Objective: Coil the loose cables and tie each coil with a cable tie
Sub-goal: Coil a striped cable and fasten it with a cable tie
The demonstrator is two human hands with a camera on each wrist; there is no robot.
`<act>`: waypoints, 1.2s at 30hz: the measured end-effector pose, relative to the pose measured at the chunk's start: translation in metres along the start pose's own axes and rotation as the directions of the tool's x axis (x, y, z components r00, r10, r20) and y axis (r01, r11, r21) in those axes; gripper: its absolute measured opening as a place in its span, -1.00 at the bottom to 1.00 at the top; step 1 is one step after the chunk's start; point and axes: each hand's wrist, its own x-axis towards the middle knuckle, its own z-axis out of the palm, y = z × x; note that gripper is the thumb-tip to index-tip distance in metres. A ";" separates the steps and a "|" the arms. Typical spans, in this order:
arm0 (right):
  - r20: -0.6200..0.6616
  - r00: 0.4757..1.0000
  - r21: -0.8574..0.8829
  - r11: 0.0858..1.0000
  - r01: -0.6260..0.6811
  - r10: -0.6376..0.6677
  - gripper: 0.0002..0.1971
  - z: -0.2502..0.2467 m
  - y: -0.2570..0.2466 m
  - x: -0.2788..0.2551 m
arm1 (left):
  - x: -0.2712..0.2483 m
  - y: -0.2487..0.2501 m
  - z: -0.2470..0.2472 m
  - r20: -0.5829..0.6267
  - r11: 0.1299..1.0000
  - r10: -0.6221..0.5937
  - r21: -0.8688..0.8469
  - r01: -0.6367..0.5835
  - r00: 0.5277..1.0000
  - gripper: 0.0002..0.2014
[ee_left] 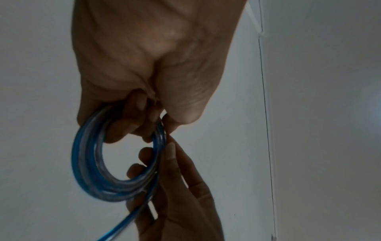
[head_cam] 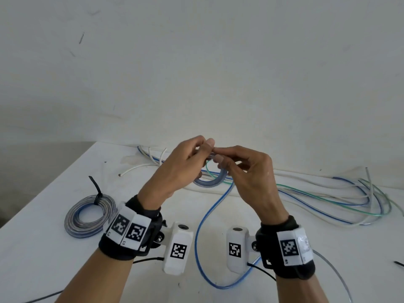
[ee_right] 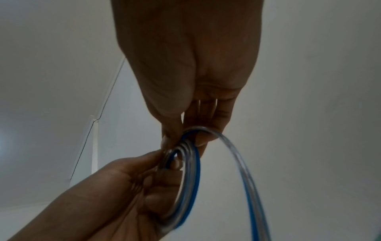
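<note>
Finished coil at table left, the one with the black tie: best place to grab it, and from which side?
Take the finished coil on its near-right arc, opposite the black cable tie, coming from above with fingers through the open centre. It lies flat on the table, so the ring's hole lets fingers hook under, and the tie's tail sticks up at the far side, best avoided.

I'm seeing an evenly bright, soft-shadowed head view bending at its edges; both wrist views are looking dim, backlit, blurred.

No words or numbers can be read; the wrist bands [head_cam: 131, 231] carry only black-and-white square code marks.
</note>
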 end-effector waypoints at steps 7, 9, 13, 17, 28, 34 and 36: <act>-0.237 0.971 -0.003 1.000 0.015 -0.015 -0.90 0.014 0.002 -0.001 | 0.002 0.006 -0.004 -0.176 0.962 -0.010 -0.271 -0.039 0.984 -0.67; -0.274 0.961 -0.034 0.999 0.028 -0.037 -0.90 0.014 0.003 -0.002 | 0.003 0.007 -0.002 -0.222 0.955 0.007 -0.289 -0.072 0.975 -0.66; -0.262 0.965 0.060 0.998 0.035 -0.018 -0.83 0.022 0.000 -0.004 | 0.003 0.011 -0.002 -0.264 0.899 -0.033 -0.430 -0.087 0.964 -0.65; -0.252 0.967 0.251 0.967 0.036 0.029 -0.88 0.031 -0.009 -0.006 | 0.002 0.015 -0.004 -0.263 0.804 -0.107 -0.591 -0.072 0.959 -0.67; -0.033 0.999 0.227 0.974 0.020 -0.013 -0.83 -0.001 -0.002 0.001 | -0.001 0.012 -0.013 0.097 0.957 -0.163 -0.228 0.181 0.982 -0.58; 0.065 0.998 0.176 0.984 -0.005 -0.006 -0.80 -0.005 -0.005 0.000 | -0.005 0.018 -0.001 0.182 0.952 -0.249 -0.136 0.275 0.951 -0.50; 0.055 0.998 0.156 0.988 -0.017 0.009 -0.81 -0.005 -0.007 0.000 | -0.004 0.018 -0.001 0.138 0.956 -0.229 -0.153 0.249 0.964 -0.49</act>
